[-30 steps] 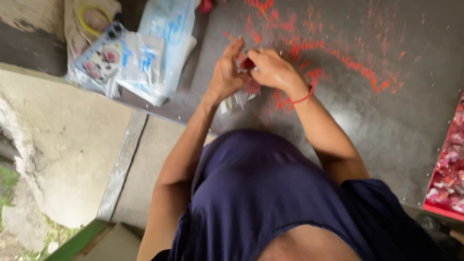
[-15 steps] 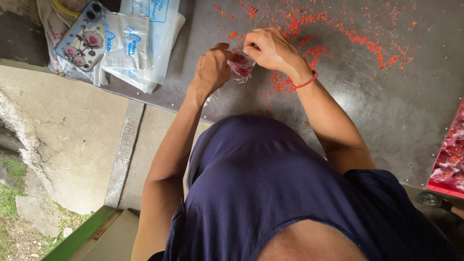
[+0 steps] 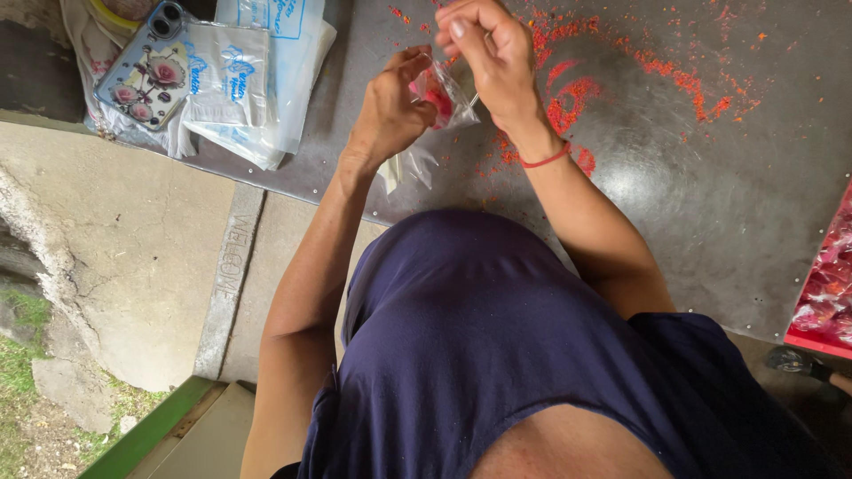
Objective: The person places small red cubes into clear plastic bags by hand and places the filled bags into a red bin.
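Note:
My left hand (image 3: pixel 390 106) grips a small clear plastic bag (image 3: pixel 439 93) holding red stuff, above the grey metal table (image 3: pixel 710 204). My right hand (image 3: pixel 488 49), with a red band at the wrist, pinches the bag's top with closed fingers. Both hands meet at the bag near the top middle of the view. An empty clear bag piece (image 3: pixel 408 164) hangs just below the hands.
Red powder (image 3: pixel 577 89) is scattered over the table. A stack of clear printed bags (image 3: pixel 248 80) and a phone in a floral case (image 3: pixel 142 66) lie at top left. A red tray of filled packets (image 3: pixel 825 293) sits at the right edge. Concrete floor lies left.
The hands and bag have shifted up and apart slightly in view; the right hand now pulls at the bag's top higher up. The view has moved closer.

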